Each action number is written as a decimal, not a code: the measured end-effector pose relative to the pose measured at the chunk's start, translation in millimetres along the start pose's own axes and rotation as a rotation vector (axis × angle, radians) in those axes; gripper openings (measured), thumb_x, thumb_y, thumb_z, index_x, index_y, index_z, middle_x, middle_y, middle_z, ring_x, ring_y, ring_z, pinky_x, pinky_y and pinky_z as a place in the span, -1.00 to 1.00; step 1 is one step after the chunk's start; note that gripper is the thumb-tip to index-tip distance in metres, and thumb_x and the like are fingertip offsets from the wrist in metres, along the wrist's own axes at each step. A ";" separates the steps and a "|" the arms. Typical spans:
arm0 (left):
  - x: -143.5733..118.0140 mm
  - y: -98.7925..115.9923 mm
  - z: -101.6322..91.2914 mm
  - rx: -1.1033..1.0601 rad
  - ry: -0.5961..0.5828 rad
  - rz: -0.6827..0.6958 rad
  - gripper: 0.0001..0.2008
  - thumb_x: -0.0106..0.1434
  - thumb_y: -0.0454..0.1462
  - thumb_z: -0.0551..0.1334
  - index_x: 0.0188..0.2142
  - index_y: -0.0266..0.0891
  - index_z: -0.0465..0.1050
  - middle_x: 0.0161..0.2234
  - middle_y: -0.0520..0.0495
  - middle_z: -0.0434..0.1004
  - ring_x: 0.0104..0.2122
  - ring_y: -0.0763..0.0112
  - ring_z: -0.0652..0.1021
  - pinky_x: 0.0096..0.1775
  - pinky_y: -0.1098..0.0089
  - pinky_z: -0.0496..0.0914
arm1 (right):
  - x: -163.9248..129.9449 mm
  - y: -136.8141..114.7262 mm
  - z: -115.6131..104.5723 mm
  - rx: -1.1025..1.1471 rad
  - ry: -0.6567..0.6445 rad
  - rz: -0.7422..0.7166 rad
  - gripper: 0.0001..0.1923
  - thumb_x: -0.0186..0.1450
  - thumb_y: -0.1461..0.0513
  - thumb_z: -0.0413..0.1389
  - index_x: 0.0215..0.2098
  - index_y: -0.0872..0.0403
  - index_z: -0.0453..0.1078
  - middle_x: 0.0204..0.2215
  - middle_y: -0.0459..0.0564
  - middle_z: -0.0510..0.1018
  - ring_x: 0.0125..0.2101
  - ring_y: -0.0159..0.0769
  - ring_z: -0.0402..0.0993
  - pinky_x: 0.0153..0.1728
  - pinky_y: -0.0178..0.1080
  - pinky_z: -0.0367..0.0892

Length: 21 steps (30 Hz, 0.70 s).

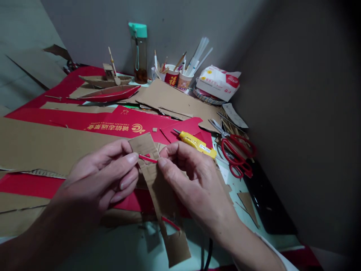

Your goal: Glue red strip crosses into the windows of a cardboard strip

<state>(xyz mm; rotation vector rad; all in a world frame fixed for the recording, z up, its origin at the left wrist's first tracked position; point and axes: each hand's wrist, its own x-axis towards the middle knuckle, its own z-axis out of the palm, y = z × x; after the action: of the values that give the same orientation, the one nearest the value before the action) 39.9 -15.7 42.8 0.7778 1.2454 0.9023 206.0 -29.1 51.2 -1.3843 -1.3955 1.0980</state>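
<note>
Both hands hold a long brown cardboard strip (158, 195) above the table, near the front. My left hand (101, 180) pinches its upper part between thumb and fingers. My right hand (191, 180) grips the same strip from the right side. A thin red edge shows between the two thumbs, where the strip bends. The strip hangs down toward me and ends in a wider flap. A yellow utility knife (196, 143) lies just beyond my right hand.
Red-handled scissors (235, 150) lie at the right. Red and brown cardboard sheets (56, 143) cover the table. Two small cardboard boats (108, 86), a green-capped bottle (139, 52), cups of pencils (177, 77) and a tissue pack (218, 82) stand at the back.
</note>
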 end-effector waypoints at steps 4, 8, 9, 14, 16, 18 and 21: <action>2.1 -1.7 -2.1 -0.027 -0.021 0.044 -0.72 0.02 -0.22 0.50 -0.50 -0.12 0.38 -0.67 0.19 0.25 -0.65 0.56 0.25 -0.63 0.60 0.17 | -0.2 -0.2 -1.9 0.027 -0.039 0.038 -0.85 0.33 0.35 0.14 -0.41 0.06 0.39 -0.56 -0.24 0.35 -0.55 -0.49 0.26 -0.51 -0.41 0.20; 9.3 -6.5 -6.3 -0.075 -0.067 0.064 -0.69 0.00 -0.23 0.54 -0.52 -0.16 0.40 -0.68 0.19 0.24 -0.68 0.61 0.26 -0.65 0.64 0.17 | -1.6 4.3 -4.7 0.143 -0.115 0.037 -0.83 0.41 0.24 0.15 -0.37 0.05 0.40 -0.51 -0.21 0.38 -0.50 -0.44 0.30 -0.48 -0.37 0.21; 11.8 -7.8 -7.2 -0.095 -0.082 0.079 -0.69 -0.01 -0.23 0.55 -0.53 -0.17 0.40 -0.69 0.19 0.24 -0.69 0.61 0.25 -0.67 0.64 0.18 | -2.0 5.5 -5.5 0.163 -0.130 0.036 -0.81 0.44 0.19 0.14 -0.35 0.05 0.42 -0.50 -0.20 0.40 -0.47 -0.43 0.32 -0.46 -0.36 0.21; 19.9 -6.3 -8.3 -0.159 -0.084 0.122 -0.67 -0.11 -0.26 0.58 -0.58 -0.19 0.42 -0.69 0.17 0.24 -0.71 0.63 0.23 -0.71 0.63 0.17 | -3.3 6.0 -5.0 0.113 -0.115 0.023 -0.76 0.47 0.12 0.11 -0.32 0.04 0.45 -0.43 -0.16 0.47 -0.38 -0.40 0.38 -0.37 -0.35 0.24; 19.4 -2.5 -7.9 -0.170 -0.056 0.130 -0.68 -0.13 -0.29 0.58 -0.58 -0.19 0.43 -0.68 0.17 0.23 -0.70 0.63 0.23 -0.72 0.63 0.16 | -3.3 5.2 -1.4 0.105 -0.140 0.074 -0.85 0.39 0.17 0.16 -0.32 0.05 0.42 -0.47 -0.17 0.45 -0.44 -0.40 0.36 -0.42 -0.35 0.22; 18.4 0.8 -7.7 -0.179 -0.037 0.161 -0.72 -0.12 -0.30 0.55 -0.56 -0.19 0.46 -0.66 0.17 0.22 -0.68 0.63 0.22 -0.71 0.64 0.17 | -3.3 5.9 3.3 0.116 -0.155 0.129 -0.91 0.32 0.22 0.18 -0.34 0.05 0.39 -0.51 -0.19 0.41 -0.50 -0.42 0.32 -0.47 -0.35 0.20; 19.3 2.5 -8.0 -0.176 -0.025 0.174 -0.76 -0.14 -0.32 0.53 -0.53 -0.21 0.49 -0.63 0.16 0.25 -0.66 0.63 0.22 -0.70 0.64 0.18 | -3.0 9.5 8.6 0.157 -0.149 0.160 -0.89 0.27 0.23 0.20 -0.38 0.05 0.36 -0.53 -0.20 0.39 -0.52 -0.44 0.31 -0.48 -0.37 0.22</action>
<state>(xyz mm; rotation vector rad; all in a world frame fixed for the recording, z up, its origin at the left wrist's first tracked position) 33.3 2.7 35.2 0.7622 1.0719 1.1239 200.0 -32.3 39.9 -1.3405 -1.2879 1.4096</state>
